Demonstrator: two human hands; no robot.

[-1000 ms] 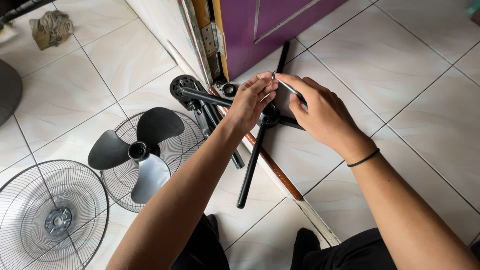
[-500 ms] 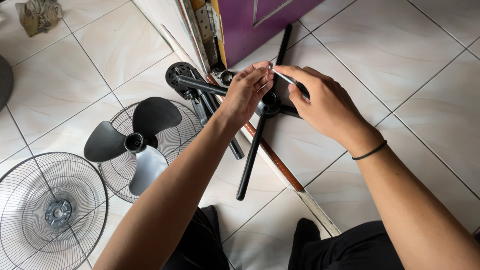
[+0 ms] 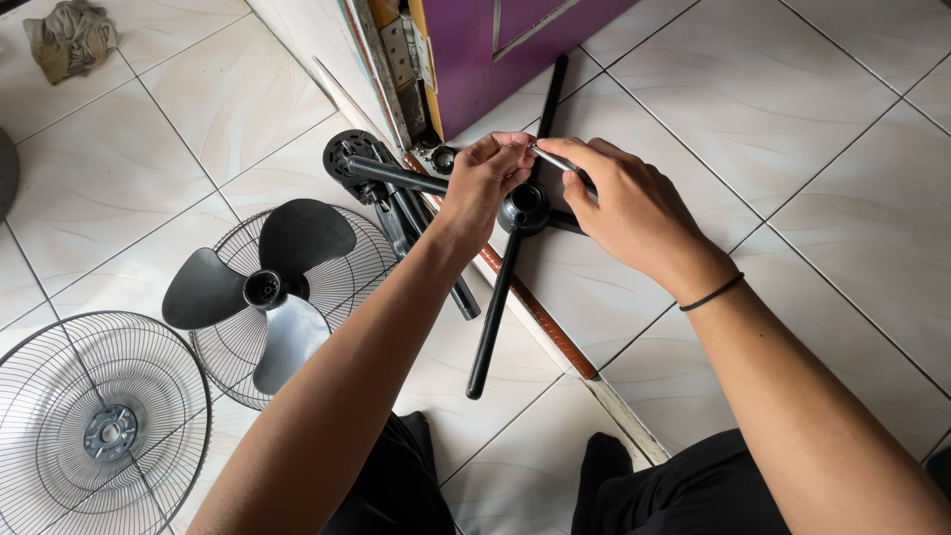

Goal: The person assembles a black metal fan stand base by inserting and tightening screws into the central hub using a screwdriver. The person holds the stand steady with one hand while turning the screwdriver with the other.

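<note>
Two hands' fingers pinching a thin metal rod [image 3: 555,161], white tiled floor [image 3: 792,119], purple door [image 3: 515,50]

Slim silver metal rod [image 3: 555,161]: tilted, tip toward 10 o'clock, pinched between both hands' fingertips, above hub. Black metal cross-shaped stand base [image 3: 523,209]: flat on white floor tiles, round central hub, tubular legs toward 12, 4 and 7 o'clock.

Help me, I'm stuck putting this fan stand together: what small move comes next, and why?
Probably lower the silver rod toward the hub of the black cross base. The right hand pinches the rod, the left hand meets its tip, and both sit just above the hub's open centre, with nothing seated there.
</note>
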